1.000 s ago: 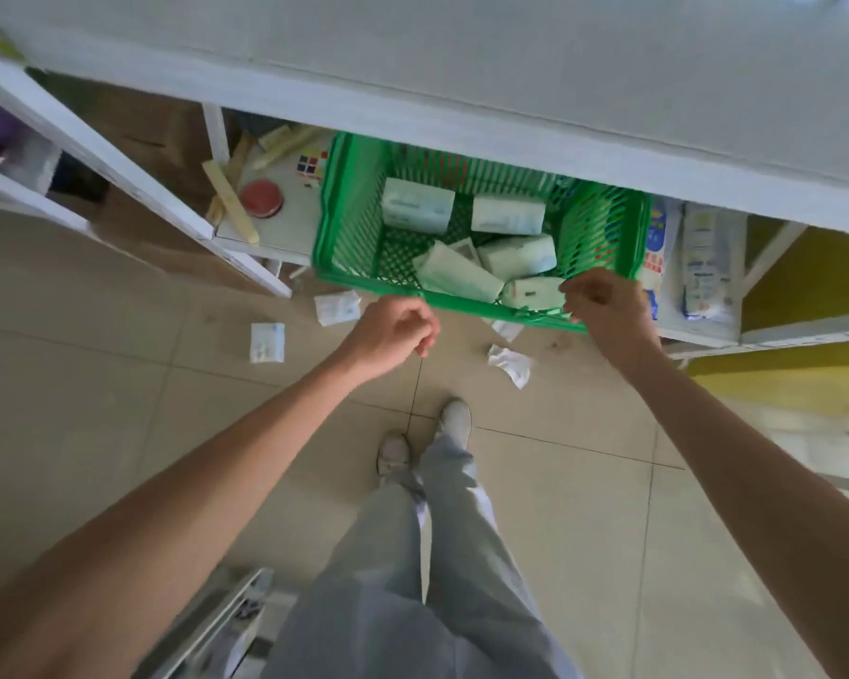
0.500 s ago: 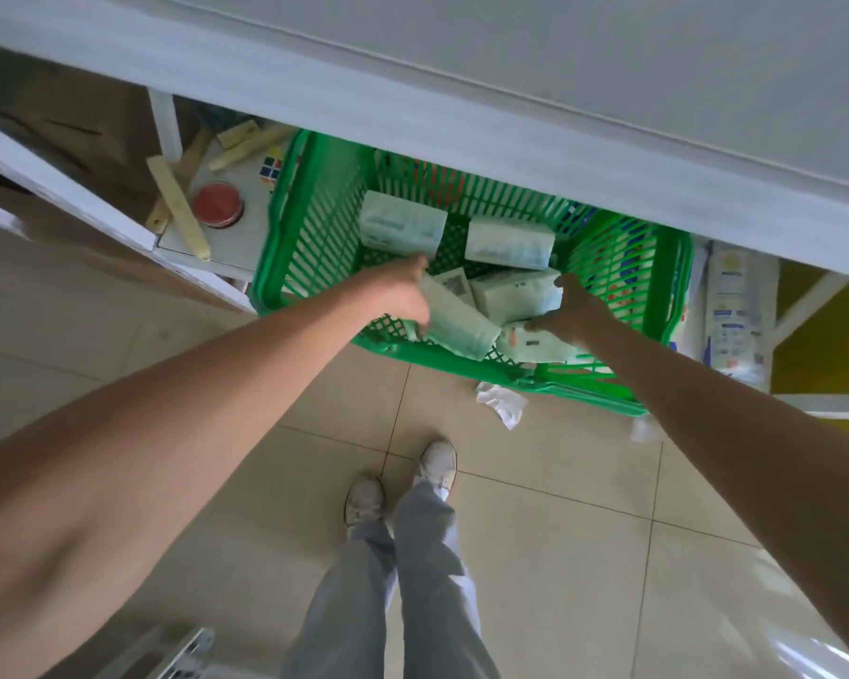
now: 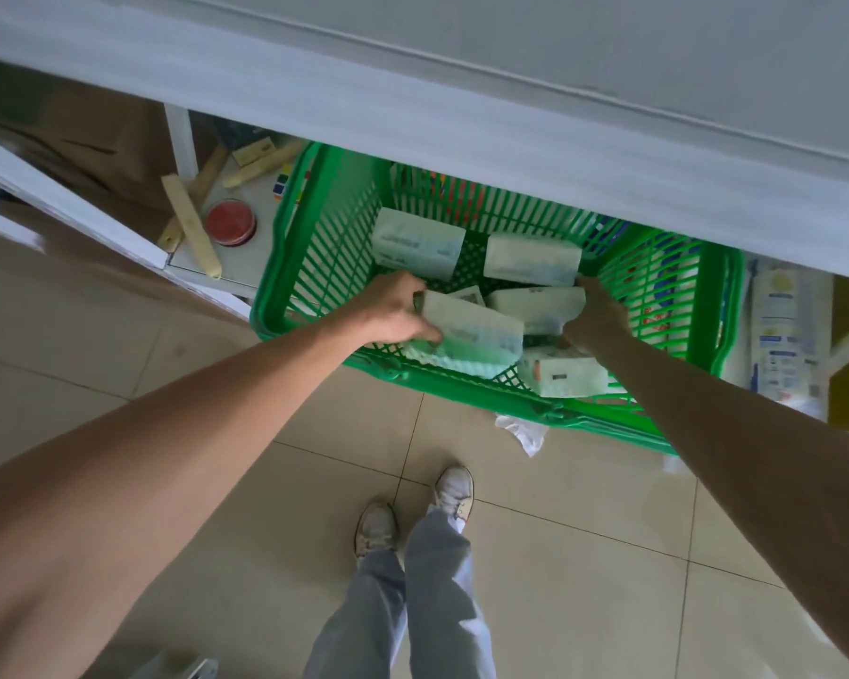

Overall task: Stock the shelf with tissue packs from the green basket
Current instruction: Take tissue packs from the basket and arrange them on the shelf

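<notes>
The green basket (image 3: 314, 247) stands on the floor, half under a white shelf board (image 3: 461, 129). Several pale green tissue packs lie inside it. My left hand (image 3: 393, 311) is inside the basket, closed on the left end of a tissue pack (image 3: 471, 333) that is tilted up. My right hand (image 3: 596, 318) grips the right end of another tissue pack (image 3: 535, 303) just behind it. Two more packs (image 3: 417, 245) lie flat at the back, and one pack (image 3: 562, 377) rests against the near wall.
To the left, a low shelf (image 3: 246, 257) carries wooden sticks (image 3: 190, 223), a red round lid (image 3: 230, 222) and a puzzle cube (image 3: 285, 183). Packaged goods (image 3: 785, 335) stand right of the basket. A crumpled wrapper (image 3: 523, 431) lies on the tiled floor near my shoes (image 3: 415, 512).
Both hands went from the basket's near rim down into the basket. Each has closed on a tissue pack, and the left pack is tipped upward.
</notes>
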